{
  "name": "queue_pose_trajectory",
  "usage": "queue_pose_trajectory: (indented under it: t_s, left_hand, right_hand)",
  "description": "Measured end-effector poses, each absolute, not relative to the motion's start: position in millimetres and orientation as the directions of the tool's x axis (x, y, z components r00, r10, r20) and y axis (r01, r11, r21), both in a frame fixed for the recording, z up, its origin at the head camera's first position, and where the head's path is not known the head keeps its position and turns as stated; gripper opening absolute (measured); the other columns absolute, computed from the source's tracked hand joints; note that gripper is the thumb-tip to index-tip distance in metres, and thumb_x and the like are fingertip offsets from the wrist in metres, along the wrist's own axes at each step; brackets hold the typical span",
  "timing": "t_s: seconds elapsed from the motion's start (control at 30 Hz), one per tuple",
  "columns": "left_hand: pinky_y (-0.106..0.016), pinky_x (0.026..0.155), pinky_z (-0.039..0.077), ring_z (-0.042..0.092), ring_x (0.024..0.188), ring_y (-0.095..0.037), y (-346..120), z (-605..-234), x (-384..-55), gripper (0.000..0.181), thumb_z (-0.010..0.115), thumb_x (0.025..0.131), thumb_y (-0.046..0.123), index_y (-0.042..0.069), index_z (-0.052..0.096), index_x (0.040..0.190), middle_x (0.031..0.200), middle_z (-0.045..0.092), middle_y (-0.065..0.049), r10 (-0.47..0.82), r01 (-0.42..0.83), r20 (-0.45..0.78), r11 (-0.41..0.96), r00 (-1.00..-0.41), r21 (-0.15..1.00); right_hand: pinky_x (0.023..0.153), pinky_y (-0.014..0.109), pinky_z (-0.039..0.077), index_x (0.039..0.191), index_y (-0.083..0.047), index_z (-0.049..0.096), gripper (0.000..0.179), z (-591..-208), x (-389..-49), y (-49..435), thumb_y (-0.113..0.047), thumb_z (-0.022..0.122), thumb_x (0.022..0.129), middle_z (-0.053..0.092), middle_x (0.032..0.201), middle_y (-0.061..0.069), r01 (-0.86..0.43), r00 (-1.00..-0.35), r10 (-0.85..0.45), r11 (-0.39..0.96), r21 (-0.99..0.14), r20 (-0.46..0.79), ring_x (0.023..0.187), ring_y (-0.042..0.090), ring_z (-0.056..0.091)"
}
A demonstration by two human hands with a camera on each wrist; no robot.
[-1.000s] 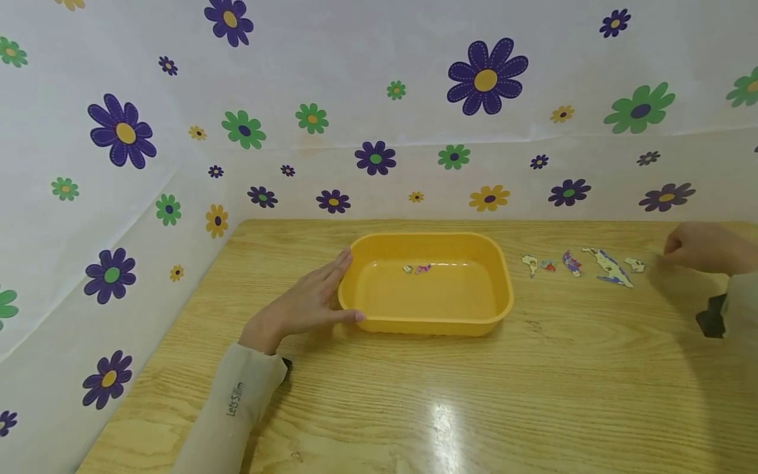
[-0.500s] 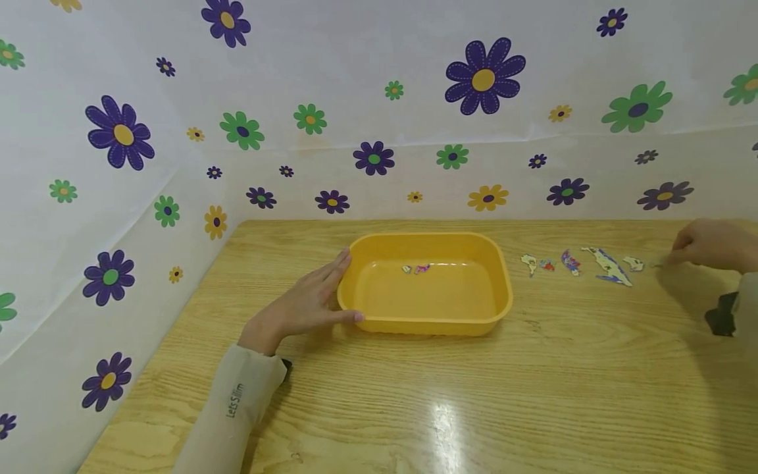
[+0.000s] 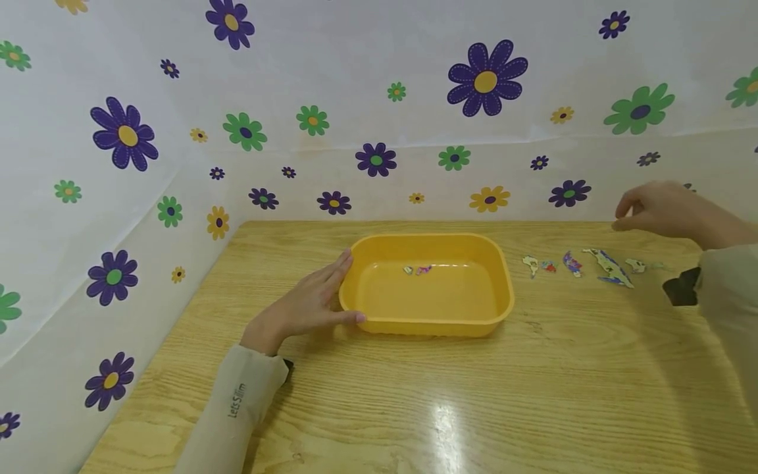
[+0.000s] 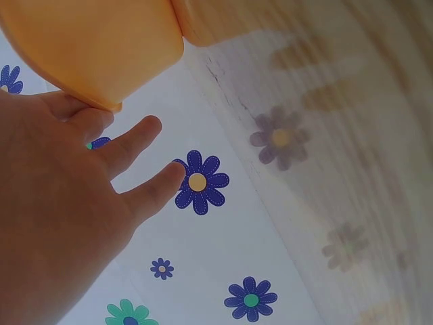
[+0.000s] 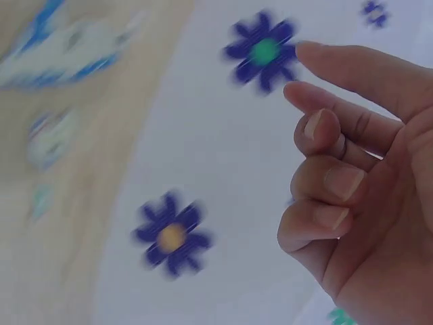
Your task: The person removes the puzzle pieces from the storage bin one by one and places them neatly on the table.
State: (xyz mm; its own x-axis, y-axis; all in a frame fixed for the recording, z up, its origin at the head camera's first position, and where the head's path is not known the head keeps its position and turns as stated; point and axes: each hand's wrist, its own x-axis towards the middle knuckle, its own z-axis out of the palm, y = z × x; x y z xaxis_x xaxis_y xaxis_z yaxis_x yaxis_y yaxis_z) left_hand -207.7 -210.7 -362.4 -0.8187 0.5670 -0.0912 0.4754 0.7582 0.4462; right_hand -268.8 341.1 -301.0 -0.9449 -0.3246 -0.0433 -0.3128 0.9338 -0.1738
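My left hand (image 3: 308,303) rests against the left end of a yellow plastic tub (image 3: 426,327). Its thumb touches the front rim and the fingers lie along the side; in the left wrist view the fingers (image 4: 139,142) are spread and fairly straight. Two small cut-out scraps (image 3: 423,270) lie inside the tub. My right hand (image 3: 663,209) is raised at the far right over the table's back edge. In the right wrist view, thumb and forefinger stand apart with nothing between them, the other fingers loosely curled. Below that hand lies a small pale scrap (image 3: 656,266).
A row of irregular cut-out pieces, including a long white-and-blue one (image 3: 610,266) and a purple one (image 3: 572,264), lies on the wooden table (image 3: 355,408) right of the tub. A flower-print sheet (image 3: 331,72) hangs behind and at left.
My right hand sets down a small pale scrap at the row's right end, then lifts away up and to the left, its fingers parting. The left hand and tub stay put.
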Motion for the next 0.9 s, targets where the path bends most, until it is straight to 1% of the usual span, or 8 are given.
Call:
queue_pose_trajectory:
  t_s: [0.1, 0.17, 0.33, 0.43, 0.7, 0.9]
  left_hand:
    - [-0.056, 0.121, 0.015, 0.01, 0.154, -0.031, -210.2, -362.3, -207.4, 0.115, 0.059, 0.087, 0.075, 0.005, 0.006, 0.163, 0.17, -0.001, -0.005, 0.566, 0.473, -0.091, 0.757, -0.819, 0.452]
    - [-0.056, 0.121, 0.015, 0.01, 0.154, -0.032, -210.1, -362.0, -207.1, 0.115, 0.059, 0.088, 0.074, 0.005, 0.006, 0.163, 0.17, -0.001, -0.005, 0.566, 0.471, -0.091, 0.756, -0.82, 0.454]
    - [-0.056, 0.121, 0.015, 0.01, 0.154, -0.031, -210.3, -361.9, -207.0, 0.115, 0.059, 0.088, 0.074, 0.006, 0.006, 0.163, 0.17, -0.001, -0.005, 0.567, 0.471, -0.092, 0.755, -0.819, 0.456]
    - [-0.057, 0.121, 0.014, 0.01, 0.154, -0.032, -210.3, -362.2, -206.8, 0.115, 0.058, 0.088, 0.075, 0.006, 0.005, 0.163, 0.17, -0.001, -0.004, 0.565, 0.469, -0.095, 0.757, -0.819, 0.455]
    - [-0.058, 0.121, 0.014, 0.01, 0.154, -0.033, -209.8, -364.1, -205.4, 0.114, 0.059, 0.088, 0.074, 0.007, 0.006, 0.163, 0.17, 0.0, -0.004, 0.561, 0.464, -0.095, 0.758, -0.823, 0.457]
    - [-0.056, 0.121, 0.014, 0.01, 0.154, -0.032, -210.8, -362.8, -205.8, 0.113, 0.06, 0.089, 0.072, 0.005, 0.007, 0.163, 0.17, 0.0, -0.006, 0.568, 0.48, -0.087, 0.759, -0.818, 0.44]
  right_hand:
    - [0.063, 0.041, 0.049, 0.096, 0.008, 0.069, 0.019, -289.2, -271.1, 317.7, -0.011, 0.071, 0.092, 0.064, 0.079, 0.007, -0.337, -0.938, -0.345, 0.921, -0.195, -0.012, 0.071, 0.024, 0.056]
    - [0.063, 0.04, 0.049, 0.098, 0.007, 0.069, 0.019, -284.4, -273.8, 304.7, -0.011, 0.071, 0.093, 0.063, 0.079, 0.006, -0.353, -0.933, -0.361, 0.912, -0.21, 0.001, 0.071, 0.023, 0.055]
    - [0.065, 0.039, 0.049, 0.096, 0.004, 0.07, 0.016, -276.7, -279.0, 277.4, -0.012, 0.073, 0.092, 0.064, 0.079, 0.003, -0.408, -0.911, -0.41, 0.883, -0.232, 0.043, 0.072, 0.022, 0.056]
    - [0.065, 0.038, 0.049, 0.095, 0.002, 0.07, 0.014, -274.2, -281.0, 263.8, -0.011, 0.073, 0.092, 0.063, 0.077, 0.002, -0.426, -0.902, -0.427, 0.865, -0.264, 0.058, 0.071, 0.021, 0.054]
    - [0.061, 0.035, 0.042, 0.1, 0.003, 0.069, 0.017, -272.0, -283.6, 229.4, -0.012, 0.073, 0.093, 0.053, 0.071, 0.002, -0.485, -0.871, -0.484, 0.815, -0.317, 0.089, 0.066, 0.02, 0.047]
    - [0.06, 0.033, 0.041, 0.099, 0.005, 0.07, 0.017, -271.6, -283.7, 202.3, -0.01, 0.074, 0.091, 0.053, 0.069, 0.002, -0.53, -0.842, -0.525, 0.765, -0.365, 0.121, 0.063, 0.019, 0.046]
